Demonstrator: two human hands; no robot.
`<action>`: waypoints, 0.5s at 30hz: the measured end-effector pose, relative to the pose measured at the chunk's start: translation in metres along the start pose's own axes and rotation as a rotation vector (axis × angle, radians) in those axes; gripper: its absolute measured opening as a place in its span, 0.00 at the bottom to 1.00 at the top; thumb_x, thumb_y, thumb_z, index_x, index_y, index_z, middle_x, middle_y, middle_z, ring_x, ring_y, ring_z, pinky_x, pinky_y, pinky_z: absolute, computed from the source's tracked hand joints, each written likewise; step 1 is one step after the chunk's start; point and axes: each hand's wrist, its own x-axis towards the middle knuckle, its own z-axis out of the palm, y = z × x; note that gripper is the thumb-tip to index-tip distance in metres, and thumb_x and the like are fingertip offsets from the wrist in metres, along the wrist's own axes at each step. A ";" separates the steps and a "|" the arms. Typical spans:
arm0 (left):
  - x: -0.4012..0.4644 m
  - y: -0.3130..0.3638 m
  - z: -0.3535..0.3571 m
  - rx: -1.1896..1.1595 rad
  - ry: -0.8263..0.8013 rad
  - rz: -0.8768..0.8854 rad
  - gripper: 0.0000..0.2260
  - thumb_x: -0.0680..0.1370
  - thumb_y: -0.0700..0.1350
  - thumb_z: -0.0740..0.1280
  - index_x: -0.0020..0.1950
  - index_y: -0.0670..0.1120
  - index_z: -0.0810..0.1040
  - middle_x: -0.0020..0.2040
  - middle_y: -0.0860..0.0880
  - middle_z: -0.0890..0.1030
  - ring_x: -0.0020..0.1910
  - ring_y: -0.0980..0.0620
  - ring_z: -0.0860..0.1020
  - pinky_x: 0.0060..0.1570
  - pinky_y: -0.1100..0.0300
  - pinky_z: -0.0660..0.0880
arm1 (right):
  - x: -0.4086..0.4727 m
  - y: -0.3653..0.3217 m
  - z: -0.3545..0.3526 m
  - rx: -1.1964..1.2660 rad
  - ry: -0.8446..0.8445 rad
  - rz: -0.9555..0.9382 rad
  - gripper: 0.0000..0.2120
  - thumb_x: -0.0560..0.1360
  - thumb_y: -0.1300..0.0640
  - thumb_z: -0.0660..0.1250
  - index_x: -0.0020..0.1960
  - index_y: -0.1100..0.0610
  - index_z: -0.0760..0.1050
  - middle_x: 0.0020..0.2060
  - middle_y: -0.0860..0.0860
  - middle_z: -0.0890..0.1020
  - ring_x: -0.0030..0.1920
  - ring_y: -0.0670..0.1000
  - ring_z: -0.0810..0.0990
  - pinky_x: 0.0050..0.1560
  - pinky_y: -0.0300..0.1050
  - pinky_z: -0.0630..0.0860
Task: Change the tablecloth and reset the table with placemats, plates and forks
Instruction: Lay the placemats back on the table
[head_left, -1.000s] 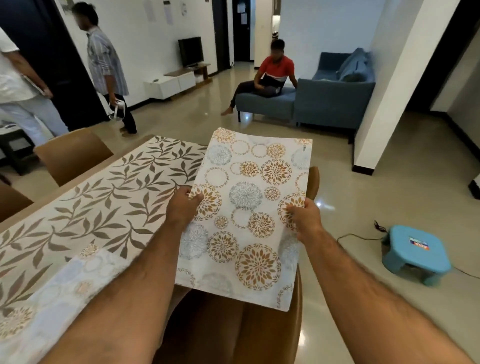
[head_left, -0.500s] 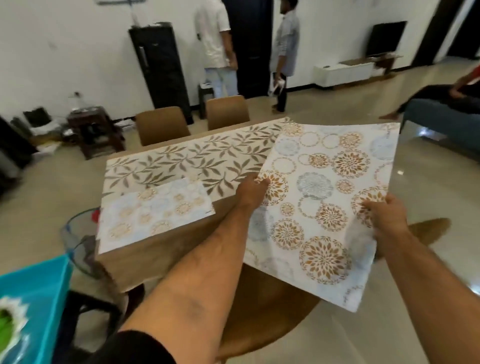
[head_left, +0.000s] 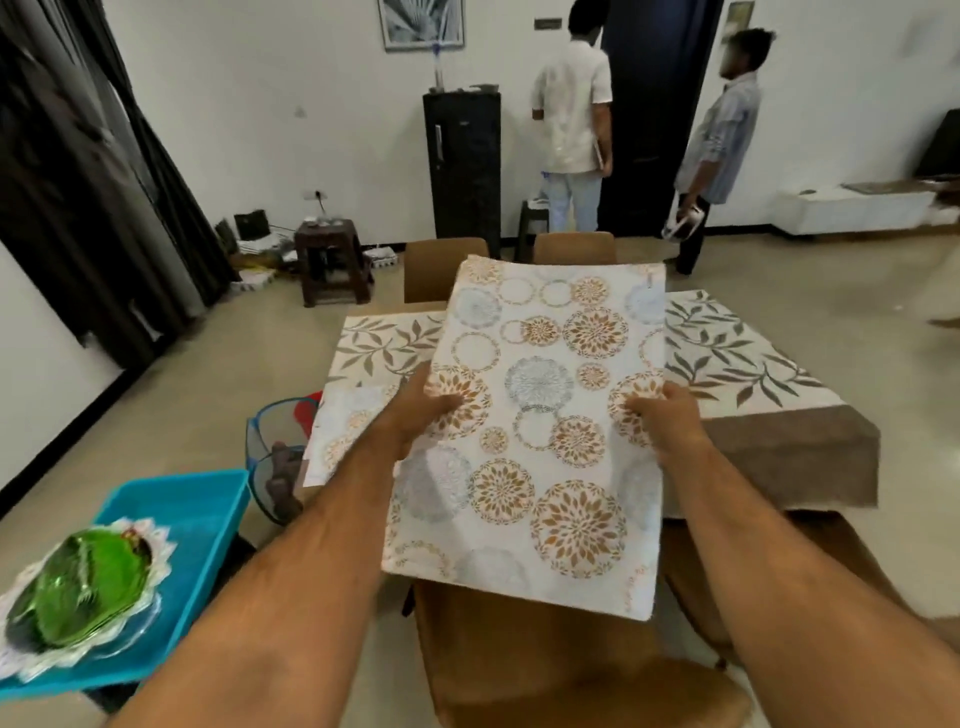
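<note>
I hold a white placemat (head_left: 540, 415) with orange and blue flower circles in the air above the near edge of the table. My left hand (head_left: 415, 408) grips its left edge and my right hand (head_left: 662, 415) grips its right edge, thumbs on top. The table wears a leaf-patterned tablecloth (head_left: 727, 358) with a brown border. A second placemat (head_left: 345, 426) of the same pattern lies flat on the table's left near corner, partly hidden by my left arm. Green plates (head_left: 78, 587) with white scalloped rims sit in a blue tray (head_left: 192, 525) at lower left.
A tan chair (head_left: 545, 670) stands right under the held placemat, two more chairs (head_left: 441, 265) at the far side. A blue mesh basket (head_left: 270, 436) sits left of the table. Two people (head_left: 571, 130) stand by a dark doorway behind; a brown stool (head_left: 332, 265) is at back left.
My view has swung left, so the table is now straight ahead. The held placemat has moved from beside the table's right end to over its near edge. Both hands keep their grip.
</note>
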 end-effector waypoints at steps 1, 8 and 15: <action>0.001 0.000 -0.013 0.012 0.051 0.012 0.23 0.76 0.35 0.69 0.70 0.46 0.69 0.60 0.44 0.81 0.53 0.48 0.82 0.49 0.53 0.80 | 0.009 0.001 0.017 -0.036 -0.037 0.012 0.12 0.76 0.68 0.67 0.58 0.64 0.75 0.40 0.55 0.81 0.35 0.50 0.79 0.24 0.34 0.75; 0.015 -0.032 -0.103 0.049 0.389 0.006 0.23 0.75 0.39 0.72 0.69 0.44 0.71 0.62 0.43 0.80 0.58 0.43 0.80 0.60 0.44 0.76 | 0.042 0.034 0.111 -0.106 -0.336 0.234 0.02 0.76 0.63 0.67 0.47 0.61 0.78 0.45 0.62 0.81 0.40 0.58 0.80 0.38 0.48 0.77; 0.024 -0.045 -0.133 0.080 0.628 0.008 0.18 0.78 0.36 0.68 0.68 0.43 0.73 0.56 0.45 0.81 0.48 0.47 0.81 0.47 0.56 0.77 | 0.070 0.075 0.180 -0.161 -0.507 0.321 0.03 0.79 0.64 0.65 0.47 0.59 0.74 0.42 0.57 0.80 0.40 0.55 0.79 0.38 0.47 0.78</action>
